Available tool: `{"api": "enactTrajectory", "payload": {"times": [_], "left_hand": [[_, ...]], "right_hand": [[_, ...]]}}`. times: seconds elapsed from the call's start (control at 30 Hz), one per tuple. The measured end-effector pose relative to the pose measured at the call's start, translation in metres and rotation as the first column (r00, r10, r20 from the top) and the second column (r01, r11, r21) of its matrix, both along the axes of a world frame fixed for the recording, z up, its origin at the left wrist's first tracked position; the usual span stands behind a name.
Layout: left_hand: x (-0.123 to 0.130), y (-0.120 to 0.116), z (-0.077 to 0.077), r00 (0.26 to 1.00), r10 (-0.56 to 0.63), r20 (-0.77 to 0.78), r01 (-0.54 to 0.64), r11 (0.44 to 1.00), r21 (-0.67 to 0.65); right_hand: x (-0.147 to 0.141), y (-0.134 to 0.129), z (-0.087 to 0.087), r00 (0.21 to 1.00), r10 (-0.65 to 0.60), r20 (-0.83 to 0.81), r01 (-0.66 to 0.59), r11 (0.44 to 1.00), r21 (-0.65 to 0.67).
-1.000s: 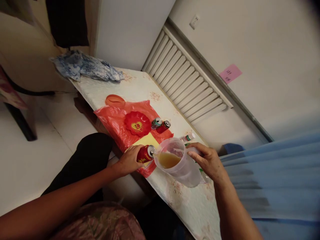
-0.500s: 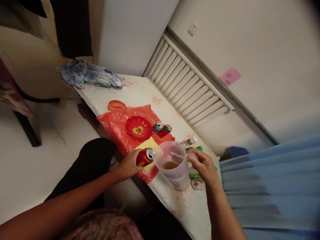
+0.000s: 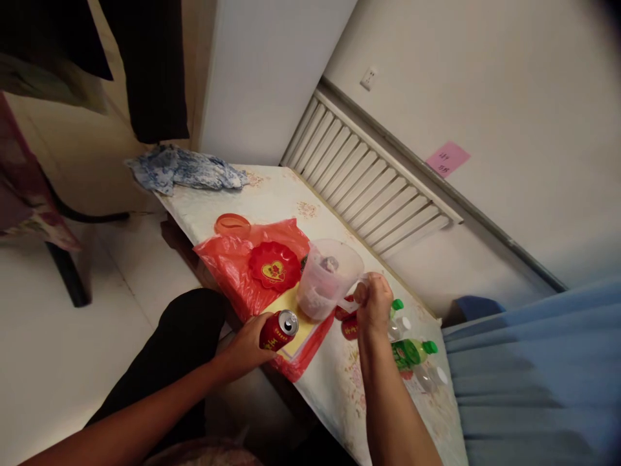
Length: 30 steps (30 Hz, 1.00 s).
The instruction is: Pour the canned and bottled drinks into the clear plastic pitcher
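My left hand (image 3: 246,349) is wrapped round a red drink can (image 3: 277,331) with its top opened, held above the near edge of the table. Fingers of my right hand (image 3: 374,303) grip the handle of a translucent plastic pitcher (image 3: 315,294), which is over the yellow paper (image 3: 295,335). Whether liquid is in the pitcher cannot be made out now. Through its wall a can top shows faintly. A red scalloped plate (image 3: 274,266) lies on the red plastic bag (image 3: 220,262), left of the pitcher. Partly behind my right hand lie red cans (image 3: 348,328).
Several bottles, one a green-labelled bottle (image 3: 407,354), lie at the table's right. An orange lid (image 3: 231,224) and a blue patterned cloth (image 3: 187,171) are toward the far end. A radiator (image 3: 369,175) runs along the wall; a blue curtain (image 3: 533,362) hangs at right.
My right hand has moved the pitcher left and away from me, off the spot beside the bottles. The can in my left hand has stayed nearly in place, now apart from the pitcher.
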State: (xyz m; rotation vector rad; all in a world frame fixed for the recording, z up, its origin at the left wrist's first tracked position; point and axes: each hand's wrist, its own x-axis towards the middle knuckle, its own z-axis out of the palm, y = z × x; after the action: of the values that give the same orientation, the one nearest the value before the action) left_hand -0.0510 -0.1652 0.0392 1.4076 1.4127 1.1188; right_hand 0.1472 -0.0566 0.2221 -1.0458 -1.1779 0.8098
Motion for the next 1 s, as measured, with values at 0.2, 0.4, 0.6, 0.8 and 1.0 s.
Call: {"api": "enactTrajectory", "payload": {"times": [0.2, 0.4, 0.6, 0.8, 1.0], "left_hand": [[-0.004, 0.004, -0.014, 1.000, 0.012, 0.012, -0.013, 1.000, 0.017], [-0.014, 0.007, -0.021, 1.000, 0.001, 0.000, -0.001, 1.000, 0.000], [-0.019, 0.010, -0.016, 1.000, 0.013, 0.001, -0.013, 1.000, 0.012], [-0.013, 0.017, -0.002, 0.999, 0.032, 0.040, -0.034, 0.998, 0.049], [-0.002, 0.019, 0.015, 0.999, 0.007, 0.048, -0.008, 1.000, 0.012]], "right_hand": [[-0.051, 0.048, -0.028, 0.992, 0.033, -0.124, -0.034, 0.999, 0.000], [-0.092, 0.083, -0.070, 0.993, 0.015, -0.120, -0.020, 0.999, -0.034], [-0.101, 0.088, -0.093, 0.997, 0.000, -0.082, -0.006, 0.998, -0.067], [-0.063, 0.067, -0.089, 0.997, -0.077, 0.013, 0.078, 0.994, -0.075], [-0.014, -0.015, -0.114, 0.982, 0.166, 0.086, -0.141, 0.959, -0.247]]}}
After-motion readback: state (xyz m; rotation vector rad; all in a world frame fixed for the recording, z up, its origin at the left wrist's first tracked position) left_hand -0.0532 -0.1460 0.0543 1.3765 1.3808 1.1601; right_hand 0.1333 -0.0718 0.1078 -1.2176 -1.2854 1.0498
